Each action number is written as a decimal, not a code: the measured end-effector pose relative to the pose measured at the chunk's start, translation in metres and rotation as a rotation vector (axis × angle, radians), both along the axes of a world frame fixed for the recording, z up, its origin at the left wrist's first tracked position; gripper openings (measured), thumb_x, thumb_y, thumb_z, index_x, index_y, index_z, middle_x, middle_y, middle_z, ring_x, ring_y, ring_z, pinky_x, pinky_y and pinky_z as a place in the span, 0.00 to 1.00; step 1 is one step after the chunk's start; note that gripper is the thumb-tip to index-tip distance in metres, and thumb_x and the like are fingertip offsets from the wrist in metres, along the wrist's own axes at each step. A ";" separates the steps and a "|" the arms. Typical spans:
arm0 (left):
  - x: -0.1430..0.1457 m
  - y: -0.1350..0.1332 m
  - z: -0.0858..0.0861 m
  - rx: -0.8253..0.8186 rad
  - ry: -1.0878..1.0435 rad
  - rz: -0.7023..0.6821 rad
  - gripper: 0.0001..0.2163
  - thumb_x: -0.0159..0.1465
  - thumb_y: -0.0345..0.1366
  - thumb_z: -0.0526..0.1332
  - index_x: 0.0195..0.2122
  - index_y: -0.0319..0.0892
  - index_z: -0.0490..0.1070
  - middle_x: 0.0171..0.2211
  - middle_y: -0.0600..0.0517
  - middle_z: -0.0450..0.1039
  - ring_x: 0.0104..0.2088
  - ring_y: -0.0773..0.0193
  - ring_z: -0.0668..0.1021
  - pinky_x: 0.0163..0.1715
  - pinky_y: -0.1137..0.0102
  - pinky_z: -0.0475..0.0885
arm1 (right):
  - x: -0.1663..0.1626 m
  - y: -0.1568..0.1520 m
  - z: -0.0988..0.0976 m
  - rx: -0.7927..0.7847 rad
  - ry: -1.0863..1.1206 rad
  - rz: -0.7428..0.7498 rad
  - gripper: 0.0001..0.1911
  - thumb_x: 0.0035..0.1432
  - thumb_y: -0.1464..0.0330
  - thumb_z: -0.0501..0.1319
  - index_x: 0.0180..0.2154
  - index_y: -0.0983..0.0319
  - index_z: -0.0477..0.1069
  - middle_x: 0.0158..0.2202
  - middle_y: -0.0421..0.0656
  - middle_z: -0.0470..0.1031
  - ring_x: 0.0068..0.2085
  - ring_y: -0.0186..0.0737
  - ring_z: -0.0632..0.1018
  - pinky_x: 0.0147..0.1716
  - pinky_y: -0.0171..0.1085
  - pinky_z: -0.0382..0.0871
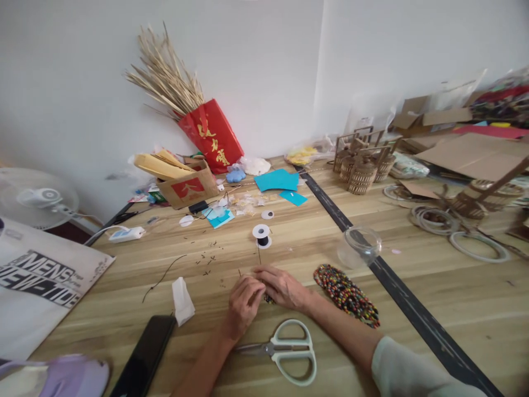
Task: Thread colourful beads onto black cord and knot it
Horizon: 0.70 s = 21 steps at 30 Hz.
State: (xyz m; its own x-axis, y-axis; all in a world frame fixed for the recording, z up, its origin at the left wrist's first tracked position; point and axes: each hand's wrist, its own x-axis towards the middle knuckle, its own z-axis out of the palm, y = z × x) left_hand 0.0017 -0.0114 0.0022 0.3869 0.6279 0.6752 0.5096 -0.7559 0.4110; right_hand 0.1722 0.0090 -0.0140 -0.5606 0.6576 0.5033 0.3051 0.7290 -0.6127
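My left hand (243, 302) and my right hand (283, 286) meet at the middle of the wooden table (433, 286), fingers pinched together over something small; a few dark beads show under them. A thin dark thread runs from my fingers up to a small spool (262, 234). A pile of multicoloured beads (346, 294) lies just right of my right wrist. Pale green scissors (285, 348) lie between my forearms, blades pointing left.
A clear plastic cup (359, 246) lies on its side by a black strip. A folded white tissue (182, 299) and a black phone (144, 355) lie to the left. A red bag of straw (210, 135), cardboard box, blue paper and woven baskets (361, 168) stand behind.
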 end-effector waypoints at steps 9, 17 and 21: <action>-0.013 0.022 -0.020 -0.265 0.340 0.208 0.19 0.69 0.39 0.47 0.60 0.42 0.60 0.59 0.43 0.64 0.61 0.56 0.64 0.59 0.55 0.62 | 0.002 0.005 0.005 -0.097 0.185 -0.340 0.15 0.68 0.69 0.44 0.41 0.62 0.69 0.38 0.48 0.75 0.44 0.41 0.76 0.47 0.39 0.70; -0.002 0.048 -0.020 -0.231 0.673 0.145 0.24 0.69 0.44 0.44 0.64 0.41 0.51 0.65 0.42 0.52 0.66 0.53 0.52 0.60 0.49 0.55 | 0.006 0.008 0.003 -0.160 0.304 -0.373 0.17 0.68 0.65 0.44 0.41 0.61 0.70 0.39 0.47 0.75 0.43 0.41 0.76 0.45 0.41 0.70; -0.006 0.061 -0.026 -0.243 0.704 0.185 0.26 0.69 0.45 0.43 0.65 0.40 0.49 0.66 0.41 0.50 0.66 0.53 0.52 0.60 0.49 0.54 | 0.006 0.009 0.003 -0.217 0.326 -0.409 0.17 0.68 0.64 0.44 0.39 0.60 0.70 0.36 0.45 0.75 0.40 0.41 0.76 0.42 0.39 0.71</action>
